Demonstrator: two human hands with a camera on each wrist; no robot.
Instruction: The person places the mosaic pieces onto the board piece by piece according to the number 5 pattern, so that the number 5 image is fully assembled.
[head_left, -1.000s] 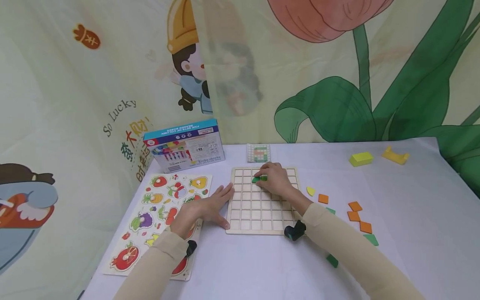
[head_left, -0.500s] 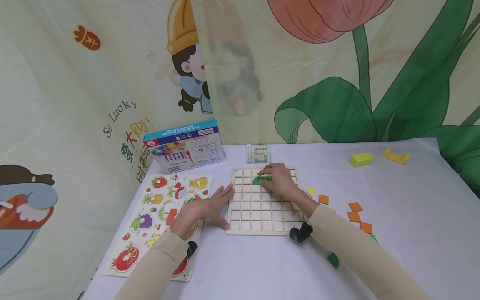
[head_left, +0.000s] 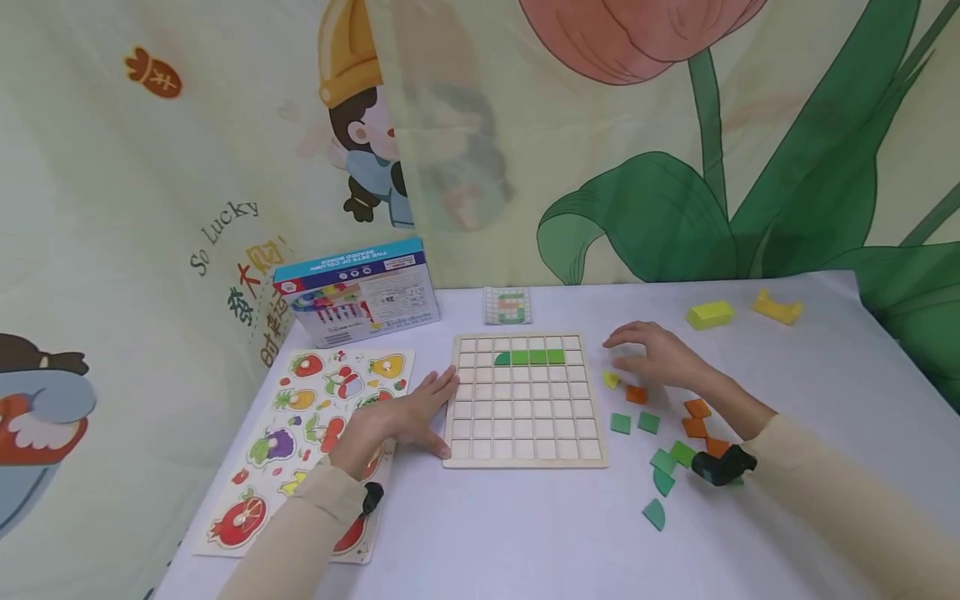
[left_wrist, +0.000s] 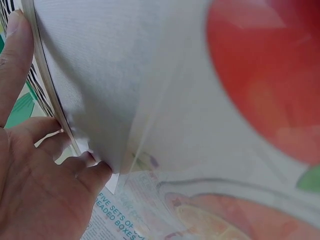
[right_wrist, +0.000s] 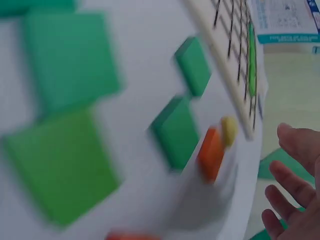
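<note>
A wooden grid board (head_left: 525,433) lies on the white table. A row of green tiles (head_left: 529,357) fills part of its second row. My left hand (head_left: 405,417) lies flat against the board's left edge (left_wrist: 47,85), fingers straight. My right hand (head_left: 651,357) hovers right of the board with relaxed fingers (right_wrist: 295,145) and holds nothing. Just below it lie a yellow piece (head_left: 611,380) and an orange tile (head_left: 636,394), which also show in the right wrist view as the orange tile (right_wrist: 211,154) and the yellow piece (right_wrist: 229,131). Green tiles (head_left: 633,422) lie nearer me.
A fruit puzzle board (head_left: 307,433) sits left of the grid. A blue box (head_left: 356,292) and a small pattern card (head_left: 507,306) stand at the back. More orange tiles (head_left: 697,417) and green tiles (head_left: 663,479) scatter at right. Yellow blocks (head_left: 710,314) lie far right.
My right hand left the green tiles on the board and moved right to hover over the loose pieces. The left hand stayed at the board's edge. The view shifted slightly.
</note>
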